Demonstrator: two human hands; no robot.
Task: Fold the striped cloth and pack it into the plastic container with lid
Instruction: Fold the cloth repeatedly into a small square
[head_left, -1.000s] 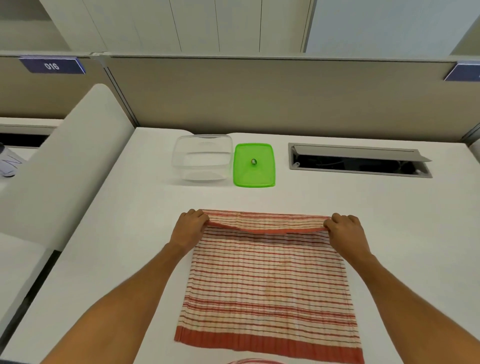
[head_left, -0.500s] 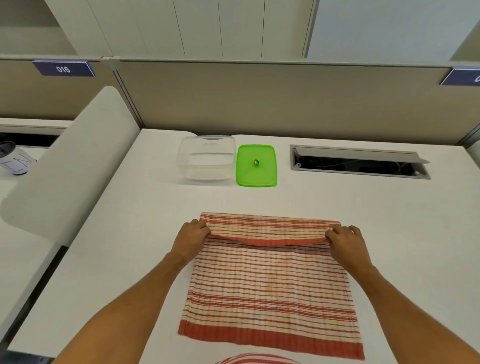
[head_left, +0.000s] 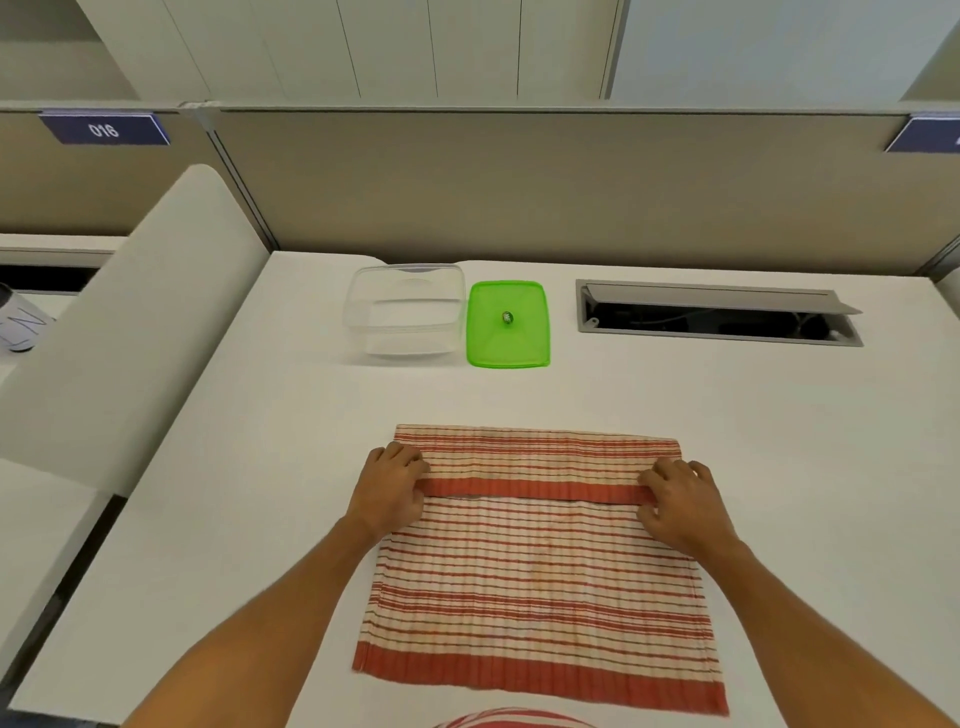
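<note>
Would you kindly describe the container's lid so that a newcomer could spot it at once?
Start at the white desk and look to its far edge, below the beige partition. Left of the open grey cable hatch and right beside the clear plastic container lies the lid. It alone is bright green, flat, with a small knob in the middle.

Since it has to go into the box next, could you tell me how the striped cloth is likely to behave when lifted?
The striped cloth will probably be floppy: its far edge already lies folded flat where the left hand and right hand pinch it. It looks thin, so likely light. Lifted by the corners, the middle may sag and the fold come undone.
</note>
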